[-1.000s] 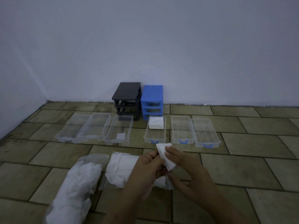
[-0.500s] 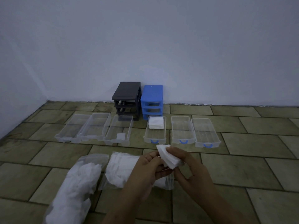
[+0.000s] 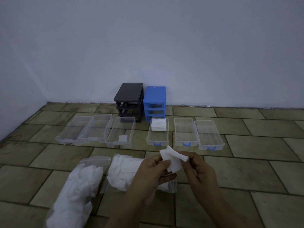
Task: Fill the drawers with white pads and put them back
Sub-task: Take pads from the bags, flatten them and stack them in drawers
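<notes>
I see the tiled floor (image 3: 246, 170) carrying six clear drawers (image 3: 97, 130) in a row, a black frame (image 3: 129, 99) and blue frame (image 3: 154, 102) by the wall, and two pad bags (image 3: 79, 186) nearest me

The left hand (image 3: 152, 171) covers the near end of the right-hand plastic bag of pads (image 3: 125, 171); how many pads it holds cannot be counted. The left-hand bag (image 3: 77, 190) runs off the bottom edge. Both forearms are cut off there too. The count of white pads (image 3: 173, 159) pinched between the hands is unclear. The black drawer frame (image 3: 129, 100) has dark, unreadable slots.
</notes>
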